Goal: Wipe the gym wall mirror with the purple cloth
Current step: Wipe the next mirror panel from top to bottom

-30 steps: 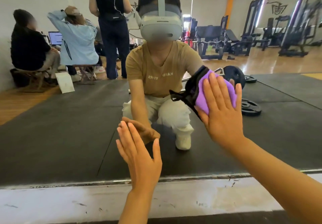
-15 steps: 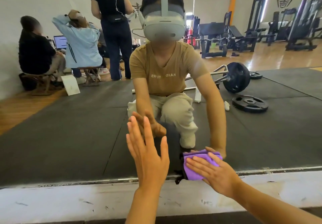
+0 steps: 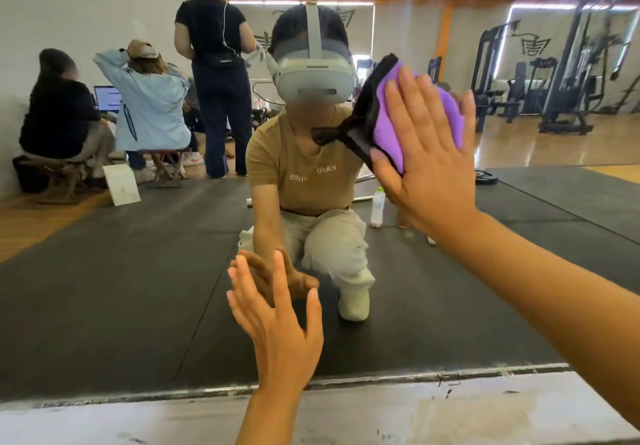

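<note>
Right hand flat on the purple cloth, high up on the mirror.

The right hand presses the purple cloth against the gym wall mirror with fingers straight and spread, fingertips upward; the cloth's long axis runs upright, tilting slightly left at the top, its edges showing left of and above the fingers. Well below and to the left of that grip, the left hand lies open-palmed on the glass, fingers apart, holding nothing.
</note>
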